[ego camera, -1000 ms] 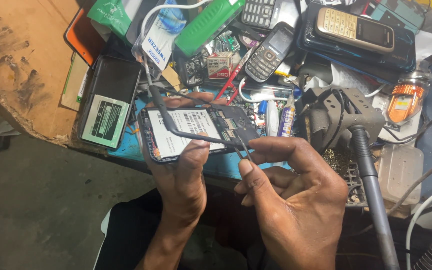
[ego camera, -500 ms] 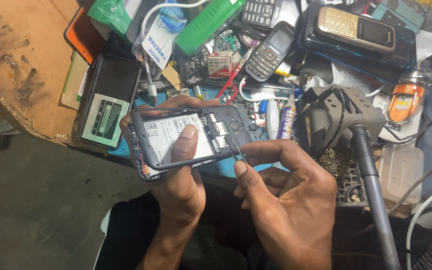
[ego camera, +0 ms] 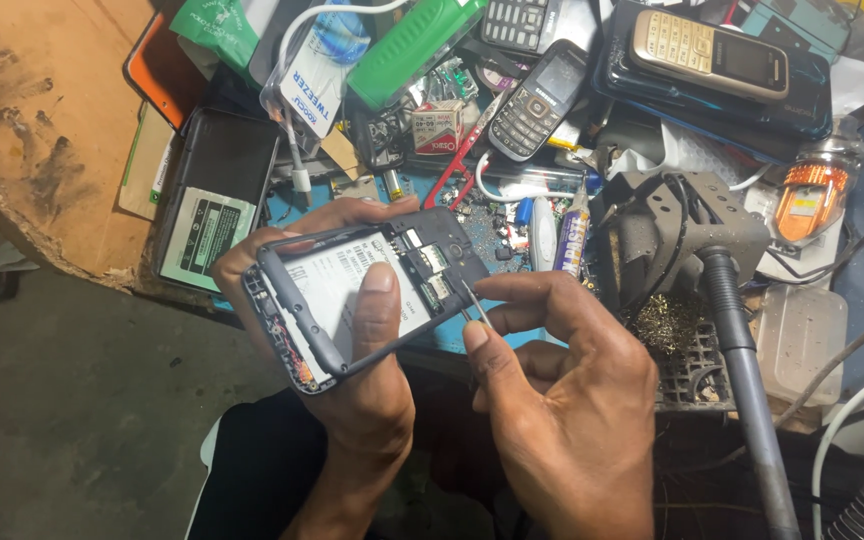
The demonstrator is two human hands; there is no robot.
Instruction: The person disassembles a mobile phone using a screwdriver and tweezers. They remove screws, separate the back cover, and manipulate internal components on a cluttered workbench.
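My left hand (ego camera: 357, 385) holds an opened black smartphone (ego camera: 352, 290) with its back cover off, thumb pressed on the white battery label. The phone tilts up toward me over the bench edge. My right hand (ego camera: 552, 400) pinches a thin metal tool (ego camera: 470, 300) between thumb and forefinger. The tool's tip touches the phone's right edge near the card slots.
The cluttered bench holds several keypad phones (ego camera: 537, 100), a gold bar phone (ego camera: 707, 55), a green case (ego camera: 414, 42), a black phone with a green sticker (ego camera: 214, 210), a glue tube (ego camera: 574, 235), a soldering stand (ego camera: 692, 235) and a wooden board (ego camera: 42, 110) at left.
The left hand has lifted the phone off the bench and tilted it toward me. The loose black frame now sits around the phone body. The right hand followed with the tool.
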